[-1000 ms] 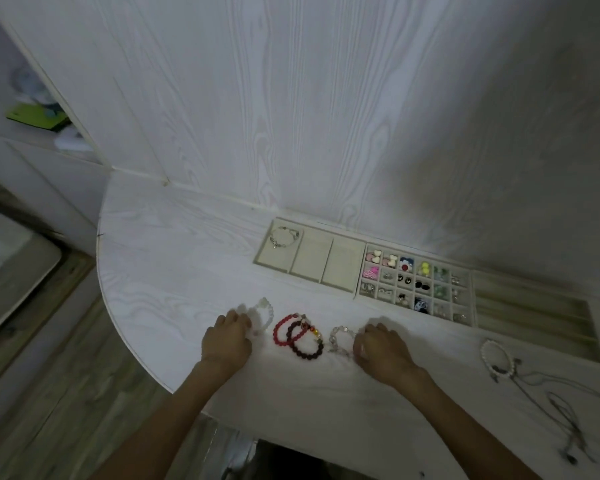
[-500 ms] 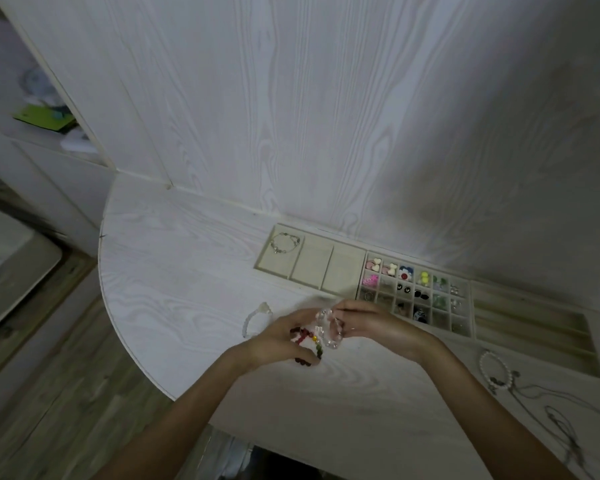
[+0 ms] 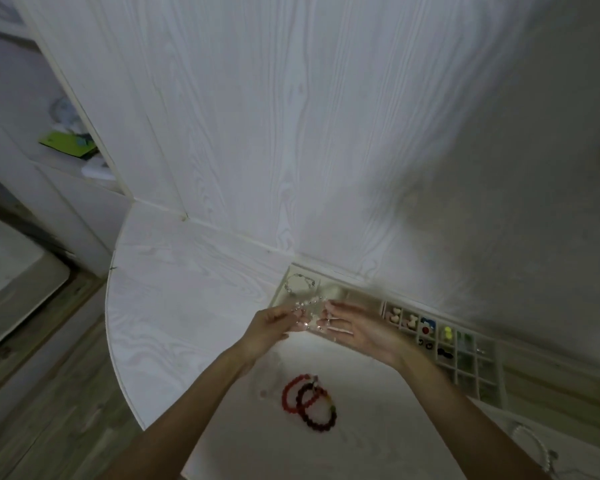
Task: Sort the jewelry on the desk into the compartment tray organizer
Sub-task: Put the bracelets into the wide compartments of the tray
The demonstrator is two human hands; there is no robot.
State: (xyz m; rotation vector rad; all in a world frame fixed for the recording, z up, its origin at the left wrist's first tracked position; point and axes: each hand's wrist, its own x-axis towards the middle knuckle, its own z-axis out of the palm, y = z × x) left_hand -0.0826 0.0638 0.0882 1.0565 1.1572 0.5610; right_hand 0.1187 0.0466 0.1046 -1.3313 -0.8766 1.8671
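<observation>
Both hands hover over the left end of the beige compartment tray [image 3: 378,294], holding a clear beaded bracelet [image 3: 307,311] stretched between them. My left hand [image 3: 269,329] pinches its left side; my right hand [image 3: 357,327] holds the right side with fingers loosely extended. A thin silver bracelet [image 3: 300,284] lies in the tray's far-left compartment. On the white desk [image 3: 174,306] below my wrists lie a red bead bracelet [image 3: 288,393] and a dark red one [image 3: 317,408], overlapping. A pale translucent bracelet [image 3: 267,382] lies faintly to their left.
The tray's small grid cells [image 3: 447,344] at right hold coloured earrings and charms. A white bead bracelet [image 3: 534,448] and thin chains lie at the desk's lower right. The curved desk edge drops to wooden floor at left. A wood-grain wall rises directly behind the tray.
My hands lifted the clear bracelet off the desk and carried it up and away over the tray's left compartments. The red bracelets stayed on the desk. The camera tilted.
</observation>
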